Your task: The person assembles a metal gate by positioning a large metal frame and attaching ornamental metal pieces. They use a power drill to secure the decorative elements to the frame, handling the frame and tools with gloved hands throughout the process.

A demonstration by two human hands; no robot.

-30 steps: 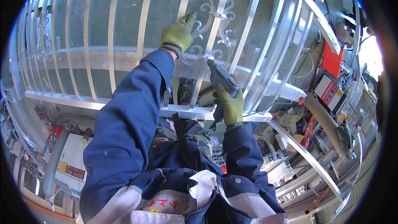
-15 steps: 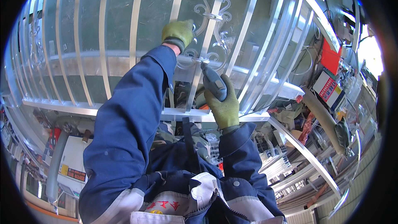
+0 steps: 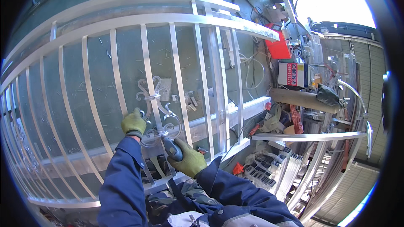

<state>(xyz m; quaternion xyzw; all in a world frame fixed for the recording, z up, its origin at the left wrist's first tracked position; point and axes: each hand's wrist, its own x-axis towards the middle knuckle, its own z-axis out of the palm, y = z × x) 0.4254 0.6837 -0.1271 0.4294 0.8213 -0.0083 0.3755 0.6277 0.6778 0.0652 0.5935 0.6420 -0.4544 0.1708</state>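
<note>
My right hand (image 3: 191, 158), in a green work glove, is closed round a dark grey-blue handheld power tool (image 3: 173, 149). The tool's nose meets the lower collar of a silver scroll ornament (image 3: 171, 114) on one railing bar; the exact contact is too small to make out. My left hand (image 3: 134, 122), gloved alike, has its fingers curled at the ornament's left edge and appears to grip it. Both sit on an aluminium railing (image 3: 87, 85) with several upright bars, lying in front of me. Its near rail passes just before my body.
Small metal offcuts lie scattered on the green surface beneath the bars. To the right are a red box (image 3: 278, 47), a white box with a red label (image 3: 291, 74), a thick roll (image 3: 304, 99) and a curved metal strip (image 3: 309, 136). Stacked metal profiles lie below them.
My view has swung up and right, so the railing's far rail and more of the right side show. Both hands remain at the same ornament, the tool's nose still at the lower collar.
</note>
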